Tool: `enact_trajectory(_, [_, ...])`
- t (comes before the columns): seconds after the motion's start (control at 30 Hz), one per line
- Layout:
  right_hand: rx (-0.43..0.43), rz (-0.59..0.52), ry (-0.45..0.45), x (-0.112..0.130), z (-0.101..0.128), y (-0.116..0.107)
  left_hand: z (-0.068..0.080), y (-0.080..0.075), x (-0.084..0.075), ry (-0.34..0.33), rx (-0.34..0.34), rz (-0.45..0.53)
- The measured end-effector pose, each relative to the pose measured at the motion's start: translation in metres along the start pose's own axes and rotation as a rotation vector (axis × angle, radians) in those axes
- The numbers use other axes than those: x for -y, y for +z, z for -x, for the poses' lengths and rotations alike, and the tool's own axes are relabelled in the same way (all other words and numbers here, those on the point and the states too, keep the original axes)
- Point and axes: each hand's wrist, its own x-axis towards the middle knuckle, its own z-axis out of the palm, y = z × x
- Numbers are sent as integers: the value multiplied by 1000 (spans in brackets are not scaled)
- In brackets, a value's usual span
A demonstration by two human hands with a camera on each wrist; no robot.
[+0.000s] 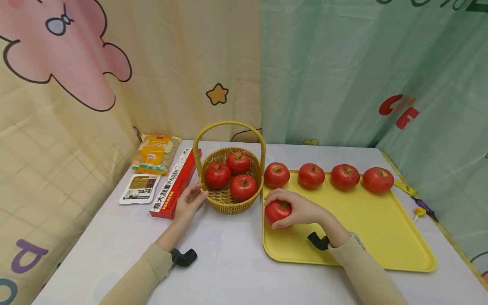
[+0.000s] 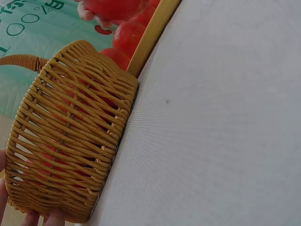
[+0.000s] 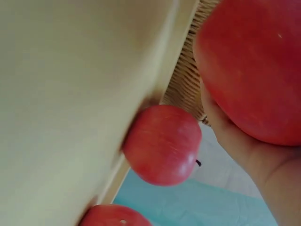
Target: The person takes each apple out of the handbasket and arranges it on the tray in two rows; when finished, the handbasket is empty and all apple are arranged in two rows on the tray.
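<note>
red on the apples (image 1: 345, 177), faintly streaked paler; golden-tan weave on the basket (image 1: 228, 209); plain yellow on the tray (image 1: 366, 224); white on the table (image 1: 228, 258); red and white on the pasta box (image 1: 177, 186); beige on the sleeves (image 1: 146, 267).

From here I can read "意大利面 PASTA" and "Tomato sauce" on the red and white box (image 1: 176, 183) near the desk (image 1: 228, 262)'s back left corner. The green curtain (image 1: 324, 93) shows "00%" and a red "E". Words on the yellow bag (image 1: 155, 154) and white packet (image 1: 140, 189) are too small.
</note>
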Motion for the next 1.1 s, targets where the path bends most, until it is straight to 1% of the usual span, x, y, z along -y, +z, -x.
enact_trajectory(0.1, [60, 19, 15, -7, 7, 4, 0, 0, 1, -5, -2, -10])
enact_trajectory(0.17, [87, 17, 18, -8, 9, 7, -4, -2, 8, 6, -10, -11])
enact_trajectory(0.2, [96, 17, 21, -9, 10, 8, -3, -2, 7, 10, -10, -12])
enact_trajectory(0.37, [122, 12, 57, -8, 13, 10, -3, -1, 7, 20, -14, -4])
enact_trajectory(0.5, [153, 10, 73, -7, 15, 8, -3, -1, 6, 5, -6, -1])
enact_trajectory(0.6, [153, 24, 75, -5, 17, 6, -4, -2, 6, -10, -2, 2])
enact_trajectory(0.67, [135, 41, 83, -1, 19, 2, -5, -2, 6, -15, -1, 0])
enact_trajectory(0.73, [98, 52, 94, 4, 19, -2, -5, -2, 5, -21, 2, -4])
enact_trajectory(0.83, [15, 65, 90, 16, 17, -8, -4, -3, 3, -28, 5, -16])
enact_trajectory(0.9, [-47, 65, 68, 25, 14, -12, -4, -3, 4, -27, 3, -17])
enact_trajectory(1.0, [-140, 66, 30, 41, 5, -18, -4, -2, 5, -11, -4, -9])
enact_trajectory(1.1, [-229, 37, 13, 59, -6, -21, -3, -1, 8, 29, -11, 7])
